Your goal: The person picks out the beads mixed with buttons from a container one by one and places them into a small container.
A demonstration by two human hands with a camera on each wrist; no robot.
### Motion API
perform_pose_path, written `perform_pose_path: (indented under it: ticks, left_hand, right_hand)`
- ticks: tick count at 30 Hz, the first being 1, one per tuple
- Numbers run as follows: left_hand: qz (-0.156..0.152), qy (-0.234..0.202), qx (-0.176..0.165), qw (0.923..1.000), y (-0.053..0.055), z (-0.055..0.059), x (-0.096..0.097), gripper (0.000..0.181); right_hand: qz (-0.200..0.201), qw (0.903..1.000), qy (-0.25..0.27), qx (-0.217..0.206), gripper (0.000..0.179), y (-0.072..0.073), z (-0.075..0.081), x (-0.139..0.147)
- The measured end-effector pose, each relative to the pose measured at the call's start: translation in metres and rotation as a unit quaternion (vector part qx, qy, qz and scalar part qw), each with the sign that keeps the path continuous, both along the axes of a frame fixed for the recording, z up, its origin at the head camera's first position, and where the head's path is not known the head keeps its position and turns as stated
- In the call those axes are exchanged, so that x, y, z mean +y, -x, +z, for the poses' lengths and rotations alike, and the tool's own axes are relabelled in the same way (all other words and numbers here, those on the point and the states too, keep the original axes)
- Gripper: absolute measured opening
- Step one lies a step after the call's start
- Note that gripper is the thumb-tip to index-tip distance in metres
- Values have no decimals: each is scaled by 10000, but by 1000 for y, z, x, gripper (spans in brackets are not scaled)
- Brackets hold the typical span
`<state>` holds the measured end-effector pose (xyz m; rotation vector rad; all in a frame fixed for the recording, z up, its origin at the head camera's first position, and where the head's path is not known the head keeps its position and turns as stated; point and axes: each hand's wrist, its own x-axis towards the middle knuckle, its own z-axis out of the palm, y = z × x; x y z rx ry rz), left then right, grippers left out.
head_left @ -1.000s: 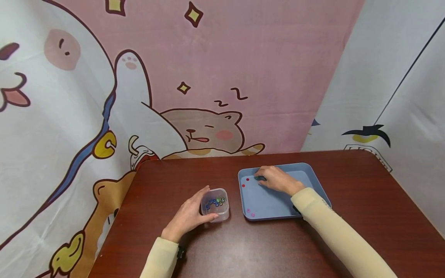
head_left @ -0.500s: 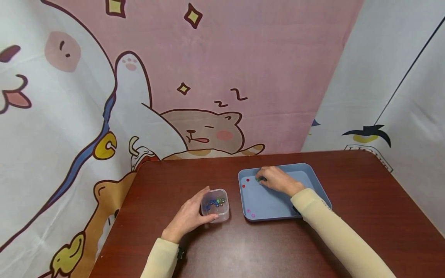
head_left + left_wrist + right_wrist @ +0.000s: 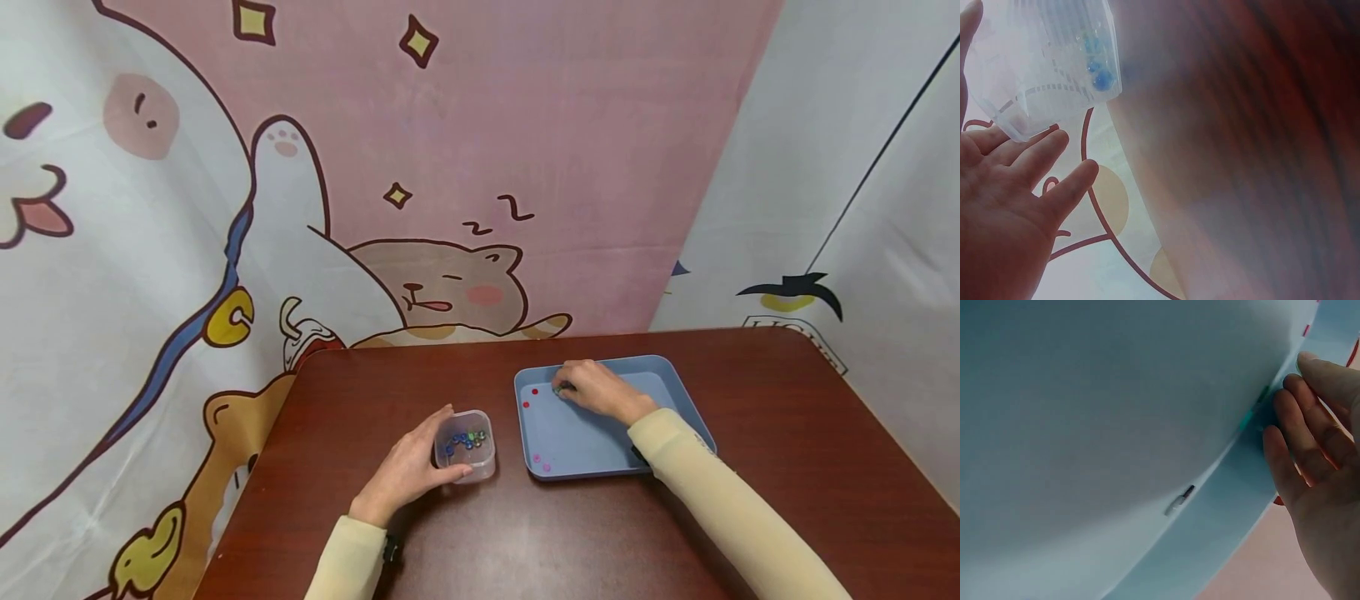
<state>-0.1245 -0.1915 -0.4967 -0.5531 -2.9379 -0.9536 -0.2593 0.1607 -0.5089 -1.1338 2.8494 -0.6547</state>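
Note:
My left hand (image 3: 407, 467) holds a small clear plastic box (image 3: 480, 471) on the table, thumb at its near side and fingers at the far side. Blue, green and clear beads (image 3: 468, 440) lie inside it. In the left wrist view, blue beads (image 3: 1102, 80) show through the wall. My right hand (image 3: 596, 389) reaches into the blue tray (image 3: 585, 442), fingertips low at its back left. A small green bead (image 3: 557, 390) shows at the pinched thumb and fingertips. In the right wrist view, green and teal pieces (image 3: 1246, 419) lie beside the fingers.
Two red beads (image 3: 535, 392) lie at the tray's left side, two pink ones (image 3: 537, 458) at its front left corner. A small grey and dark piece (image 3: 1180, 501) lies near the tray wall in the right wrist view. A printed cloth (image 3: 600, 167) hangs behind the brown table (image 3: 495, 550).
The right fingertips have shifted slightly over the green beads, and less of the dark green pieces shows beneath them. My left hand and the box have kept their place.

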Motion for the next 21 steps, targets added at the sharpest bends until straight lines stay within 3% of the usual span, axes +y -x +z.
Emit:
perform_pose_path:
  ticks: [21]
  left_hand:
    - [53,47,-89,9999,-2,0,0,98]
  right_hand:
    - [-130,9970,642,413,15,-15,62,2]
